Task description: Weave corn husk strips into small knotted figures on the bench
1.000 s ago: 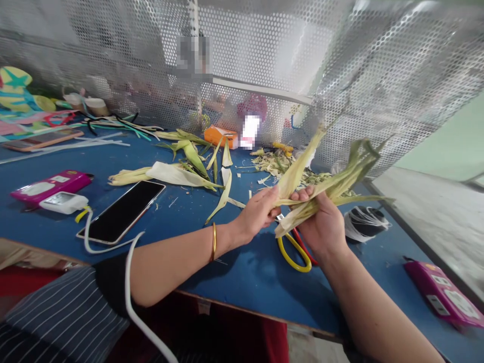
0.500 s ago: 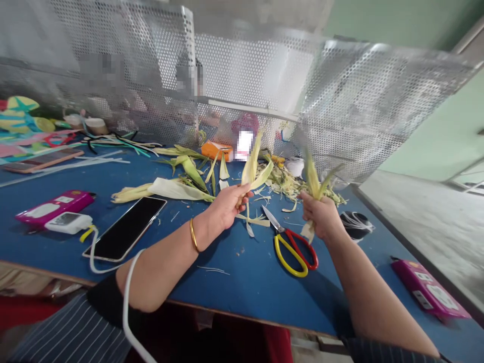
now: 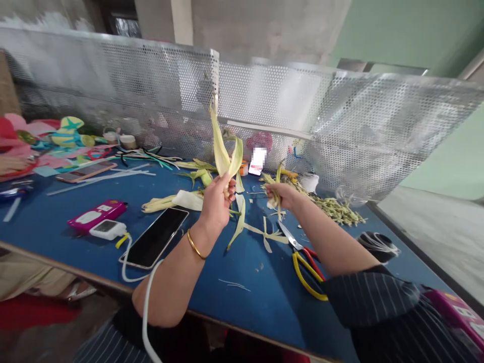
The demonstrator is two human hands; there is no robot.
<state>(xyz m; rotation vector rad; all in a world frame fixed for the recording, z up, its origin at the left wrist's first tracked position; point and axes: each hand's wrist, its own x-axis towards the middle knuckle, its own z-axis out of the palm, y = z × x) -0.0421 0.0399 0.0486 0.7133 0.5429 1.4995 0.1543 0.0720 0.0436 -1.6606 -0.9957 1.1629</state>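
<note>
My left hand is closed round a few pale yellow-green leaf strips that stand upright above it. My right hand reaches farther back over the blue table and pinches a small bunch of green leaf pieces. Loose strips lie on the table between and below both hands. Red and yellow scissors lie open just right of them, under my right forearm.
A dark phone on a white cable lies left of my left arm, beside a pink case and white device. A heap of leaf scraps lies by the perforated metal screen. Coloured paper shapes crowd the far left.
My hands have drawn apart, each with part of the leaf bundle. The left lifted its strips upright; the right moved back toward the scrap heap. The view tilted up.
</note>
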